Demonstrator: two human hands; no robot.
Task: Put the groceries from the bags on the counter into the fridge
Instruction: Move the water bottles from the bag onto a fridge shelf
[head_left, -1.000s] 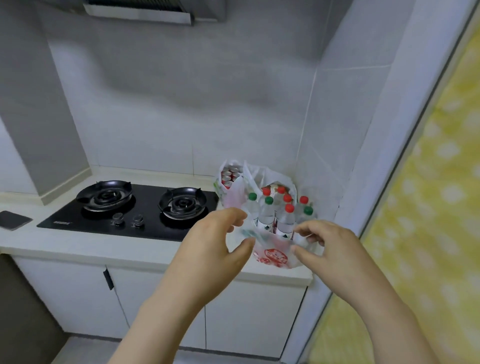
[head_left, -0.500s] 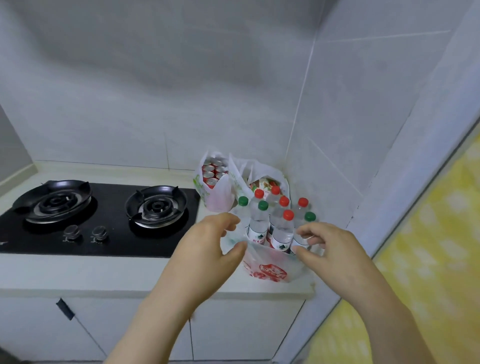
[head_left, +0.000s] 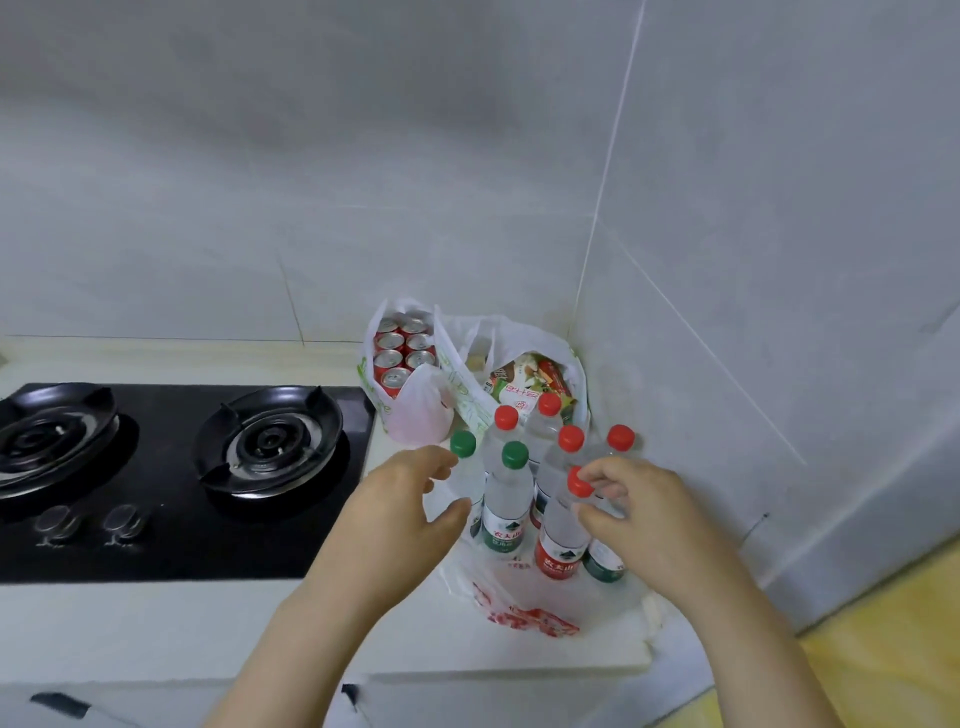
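Several water bottles (head_left: 508, 512) with red and green caps stand in a clear plastic bag (head_left: 524, 621) with red print, pushed down around them, at the counter's right end. My left hand (head_left: 400, 512) is beside the leftmost green-capped bottle (head_left: 463, 447), thumb and fingers spread apart in a curve, holding nothing. My right hand (head_left: 654, 525) curls its fingers and thumb round the neck of the front red-capped bottle (head_left: 561, 540). Behind stand a bag of red drink cans (head_left: 402, 358) and a white bag of snack packets (head_left: 524, 384).
A black two-burner gas hob (head_left: 171, 483) fills the white counter (head_left: 156, 623) to the left of the bags. Tiled walls meet in a corner right behind the bags. A yellow patterned surface (head_left: 893, 623) shows at the lower right. The fridge is out of view.
The view has closed in on the bags. Both hands have let go of the bag's rim, which now lies lower around the bottles. My right hand has closed on a red-capped bottle's neck.
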